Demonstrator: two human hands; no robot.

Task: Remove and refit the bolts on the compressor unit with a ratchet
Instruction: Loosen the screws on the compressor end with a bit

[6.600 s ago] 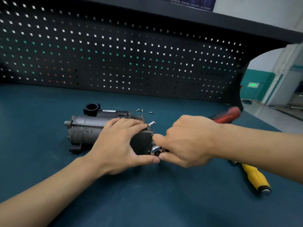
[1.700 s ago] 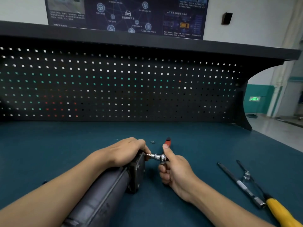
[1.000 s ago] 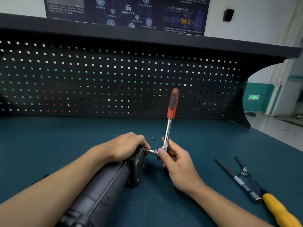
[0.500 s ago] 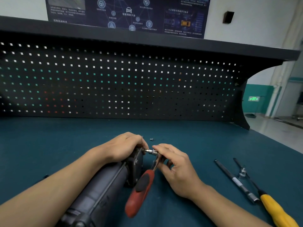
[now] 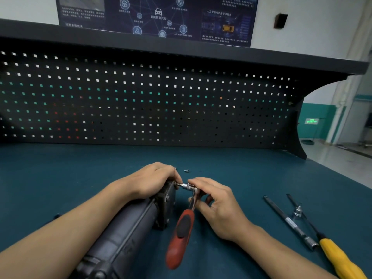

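1. Bench [image 5: 60,178]: teal top, pegboard [image 5: 141,97] behind.
2. Compressor unit [image 5: 124,234]: lies lengthwise on bench, centre-left, end plate [image 5: 168,200] facing away.
3. L. hand [image 5: 149,182]: curled over unit's far end, gripping it.
4. R. hand [image 5: 219,206]: pinches ratchet [image 5: 182,232] at its head; red handle points toward viewer (slightly blurred).
5. Socket [image 5: 188,186]: tip meets end plate; what it seats on is unclear.
6. Loose bolt [image 5: 186,171]: on bench just beyond hands.
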